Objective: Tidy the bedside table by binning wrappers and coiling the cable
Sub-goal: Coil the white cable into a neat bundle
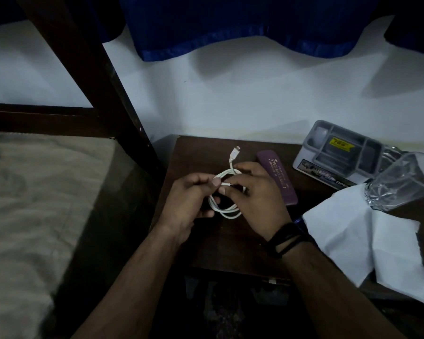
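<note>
While both hands, left (186, 199) and right (257, 199), grip one white cable (227, 211) coiled in two loops, one glass (399, 182) stands nearby

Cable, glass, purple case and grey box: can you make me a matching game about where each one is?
Things:
1. white cable
2. glass
3. purple case
4. grey box

Places:
A. at the table's back, by the wall
B. looped between the left hand and right hand
C. standing on white paper
D. lying just right of the hands

Pairs: 1-B, 2-C, 3-D, 4-A
</note>
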Demonstrator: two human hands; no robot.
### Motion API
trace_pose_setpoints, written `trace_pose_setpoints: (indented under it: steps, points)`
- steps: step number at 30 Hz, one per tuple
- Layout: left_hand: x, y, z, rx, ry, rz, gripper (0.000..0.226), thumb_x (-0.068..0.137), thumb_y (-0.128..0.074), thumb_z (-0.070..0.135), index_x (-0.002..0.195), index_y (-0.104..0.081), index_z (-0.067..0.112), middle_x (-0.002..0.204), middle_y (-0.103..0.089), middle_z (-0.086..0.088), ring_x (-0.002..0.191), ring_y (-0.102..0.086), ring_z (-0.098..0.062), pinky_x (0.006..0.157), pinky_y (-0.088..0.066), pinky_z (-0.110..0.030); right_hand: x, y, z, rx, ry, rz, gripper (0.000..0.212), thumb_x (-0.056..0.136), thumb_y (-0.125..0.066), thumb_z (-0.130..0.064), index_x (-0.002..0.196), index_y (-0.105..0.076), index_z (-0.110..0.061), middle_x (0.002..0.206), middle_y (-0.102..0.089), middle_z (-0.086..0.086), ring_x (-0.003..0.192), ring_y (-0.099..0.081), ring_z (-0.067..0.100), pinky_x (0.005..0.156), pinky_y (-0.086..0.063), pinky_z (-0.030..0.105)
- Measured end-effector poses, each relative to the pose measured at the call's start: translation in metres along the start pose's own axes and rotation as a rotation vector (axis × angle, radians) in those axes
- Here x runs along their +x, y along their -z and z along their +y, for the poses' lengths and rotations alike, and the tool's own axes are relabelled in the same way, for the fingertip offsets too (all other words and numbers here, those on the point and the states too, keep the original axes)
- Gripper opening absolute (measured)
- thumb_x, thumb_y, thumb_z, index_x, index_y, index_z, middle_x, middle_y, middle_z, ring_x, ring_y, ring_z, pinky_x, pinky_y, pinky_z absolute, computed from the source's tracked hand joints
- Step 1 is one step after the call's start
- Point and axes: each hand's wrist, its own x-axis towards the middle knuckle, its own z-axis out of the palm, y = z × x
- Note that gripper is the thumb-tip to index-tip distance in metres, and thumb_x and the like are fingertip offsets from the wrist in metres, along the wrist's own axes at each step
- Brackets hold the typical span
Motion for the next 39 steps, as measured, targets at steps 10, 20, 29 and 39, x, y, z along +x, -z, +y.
trace_pose_setpoints:
  steps: [10,20,29,39]
  points:
    - [0.003,0.004,0.002,-0.045,0.099,-0.001,0.012,0.097,-0.059,0.016,0.092,-0.07,0.019,0.072,-0.072,-0.003,0.064,-0.066,-0.012,0.052,-0.043,-0.024,-0.002,0.001,-0.006,0.139,0.051,-0.011,0.009,0.079,-0.082,-0.014,0.074,-0.076,-0.01,0.12,-0.059,-0.005,0.102,-0.059,-0.001,0.088,-0.045,0.013]
    - [0.01,0.0,-0.013,0.073,-0.142,0.166,0.008,0.093,-0.072,0.024,0.097,-0.073,0.017,0.09,-0.075,-0.004,0.079,-0.071,-0.01,0.059,-0.056,-0.028,0.002,-0.009,0.0,0.232,-0.144,0.082,0.012,0.08,-0.083,-0.016,0.091,-0.077,-0.015,0.105,-0.065,0.006,0.092,-0.056,-0.015,0.082,-0.037,0.001]
    - [0.029,0.013,-0.011,-0.083,-0.099,0.242,0.016,0.093,-0.072,0.018,0.105,-0.069,0.008,0.089,-0.07,-0.007,0.071,-0.067,-0.01,0.06,-0.06,-0.027,0.01,-0.032,-0.006,0.203,-0.28,0.102,0.049,0.082,-0.079,-0.025,0.125,-0.056,-0.021,0.122,-0.061,0.003,0.11,-0.06,0.016,0.099,-0.049,0.039]
    - [0.08,0.025,-0.014,-0.019,-0.127,0.285,0.022,0.094,-0.069,0.009,0.115,-0.069,0.012,0.096,-0.071,-0.006,0.08,-0.07,-0.015,0.06,-0.057,-0.027,0.071,-0.044,-0.012,-0.092,-0.292,-0.13,0.028,0.085,-0.067,-0.027,0.112,-0.07,-0.023,0.113,-0.059,0.012,0.103,-0.059,0.025,0.089,-0.043,0.026]
